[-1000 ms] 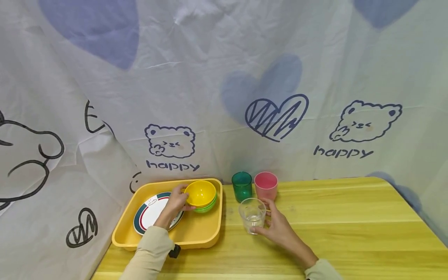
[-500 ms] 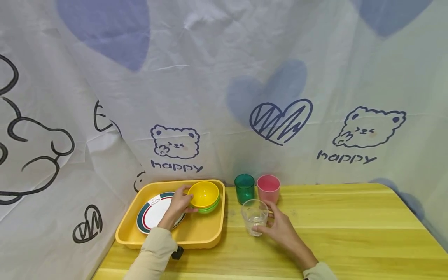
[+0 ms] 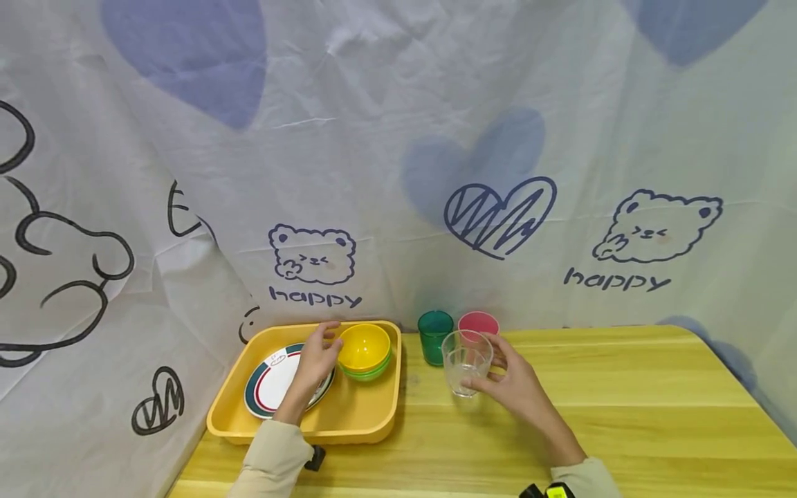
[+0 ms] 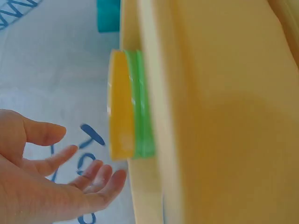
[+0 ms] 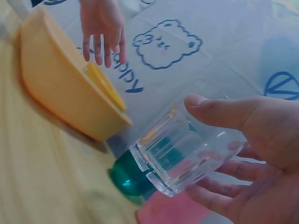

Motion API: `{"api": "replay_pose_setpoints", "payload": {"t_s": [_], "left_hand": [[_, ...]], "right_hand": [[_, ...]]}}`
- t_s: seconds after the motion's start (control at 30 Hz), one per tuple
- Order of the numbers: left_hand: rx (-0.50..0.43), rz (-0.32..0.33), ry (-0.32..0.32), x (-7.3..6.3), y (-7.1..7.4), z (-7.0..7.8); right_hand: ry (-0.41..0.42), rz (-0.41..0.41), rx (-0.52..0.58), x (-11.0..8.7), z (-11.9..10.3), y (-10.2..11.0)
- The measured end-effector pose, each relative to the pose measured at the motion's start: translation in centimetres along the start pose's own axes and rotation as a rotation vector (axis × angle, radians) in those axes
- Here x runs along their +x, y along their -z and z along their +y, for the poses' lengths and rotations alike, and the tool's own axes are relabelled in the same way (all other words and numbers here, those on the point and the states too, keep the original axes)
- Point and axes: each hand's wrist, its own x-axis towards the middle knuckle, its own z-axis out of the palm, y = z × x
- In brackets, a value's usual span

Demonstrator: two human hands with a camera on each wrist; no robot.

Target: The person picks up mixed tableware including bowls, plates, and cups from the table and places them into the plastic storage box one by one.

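Note:
My right hand (image 3: 521, 387) grips a clear plastic cup (image 3: 462, 370) by its side, thumb on one side and fingers on the other. In the right wrist view the cup is off the table, tilted to that camera. My left hand (image 3: 315, 365) hovers over the yellow tray (image 3: 355, 415), fingers spread and loosely bent, holding nothing. Just right of it a yellow bowl (image 3: 364, 346) sits stacked on green bowls (image 3: 369, 375); the left wrist view shows a gap between hand (image 4: 70, 182) and stack. Behind the cup stand a green cup (image 3: 432, 339) and a partly hidden pink cup (image 3: 478, 321).
Plates with a dark green and red rim (image 3: 274, 384) lie in the tray's left part. The wooden table (image 3: 654, 394) stretches to the right. A white printed cloth (image 3: 386, 207) hangs behind the table and at its left.
My left hand has let go of the bowl stack and risen slightly away from it. My right hand has raised the clear cup and moved it back and right, before the pink cup.

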Motion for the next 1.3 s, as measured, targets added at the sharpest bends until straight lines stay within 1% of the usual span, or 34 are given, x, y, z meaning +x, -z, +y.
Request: {"api": "replay_pose_setpoints", "payload": {"t_s": [0.03,0.13,0.23,0.37,0.43,0.6,0.7,0.83,1.0,1.13,1.3], "left_hand": [[-0.004,-0.004,-0.024,-0.1,0.0,0.3],[-0.040,-0.033,-0.055,-0.5,-0.3,1.1],[-0.051,-0.034,-0.083,-0.9,-0.5,1.9],[-0.098,-0.030,-0.111,-1.3,-0.9,2.7],[-0.130,-0.042,-0.129,-1.4,-1.2,3.1],[-0.228,-0.119,-0.197,-1.6,-2.1,3.9],[-0.280,-0.175,-0.217,-2.0,-2.7,4.4],[-0.343,-0.221,-0.239,-2.5,-3.6,4.7],[-0.412,-0.299,-0.271,-3.2,-4.8,4.8],[-0.459,-0.334,-0.286,-3.7,-5.6,5.2],[-0.542,-0.378,-0.331,-3.6,-7.0,6.0]], "right_hand": [[0.001,0.002,-0.001,0.0,-0.2,0.2],[0.010,0.010,0.001,-0.1,-0.9,0.8],[0.019,0.016,-0.004,-0.3,-1.3,1.2],[0.016,0.018,0.016,-0.5,-1.6,1.6],[0.022,0.021,0.027,-0.5,-1.6,1.9],[0.036,0.029,0.033,-0.4,-1.5,2.4],[0.038,0.038,0.030,-0.4,-1.5,2.7],[0.049,0.050,0.043,-0.5,-1.6,2.8],[0.027,0.065,0.062,-0.7,-1.4,2.7],[0.017,0.061,0.066,-0.8,-1.3,2.8],[0.018,0.049,0.075,-0.8,-1.3,3.1]]}}
